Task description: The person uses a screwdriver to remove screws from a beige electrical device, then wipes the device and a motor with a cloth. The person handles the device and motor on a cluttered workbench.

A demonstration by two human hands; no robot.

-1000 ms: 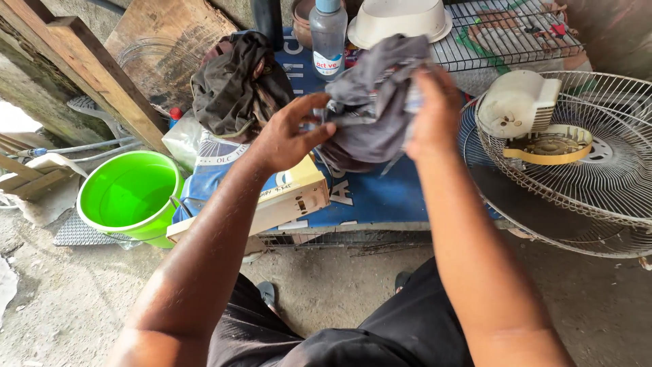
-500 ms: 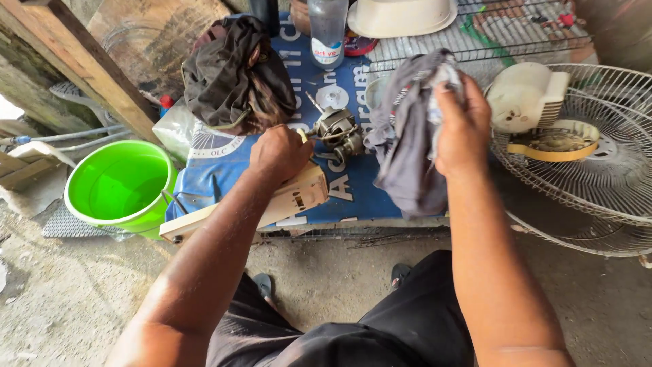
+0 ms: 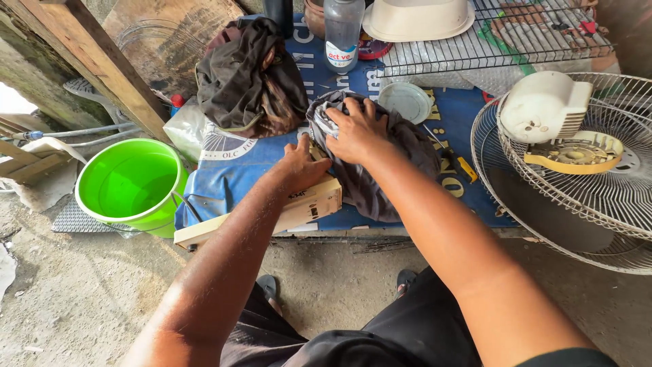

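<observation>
A grey cloth [image 3: 380,166] lies bunched on the blue sheet [image 3: 231,177] and covers a small metal fan motor, which is hidden now. My right hand [image 3: 356,129] presses down flat on top of the cloth, fingers spread. My left hand [image 3: 302,166] sits at the cloth's left edge, next to a pale cardboard box [image 3: 292,211], gripping something under the cloth; what it grips cannot be seen.
A green bucket [image 3: 132,187] stands at the left. A dark rag heap [image 3: 248,78], a clear bottle [image 3: 341,30], a round white lid [image 3: 406,102] and a yellow-handled tool [image 3: 456,163] lie behind. A wire fan guard with a beige housing [image 3: 577,136] fills the right.
My right hand brought the grey cloth down from mid-air onto the motor, which was bare half a second ago. My left hand stayed at the motor.
</observation>
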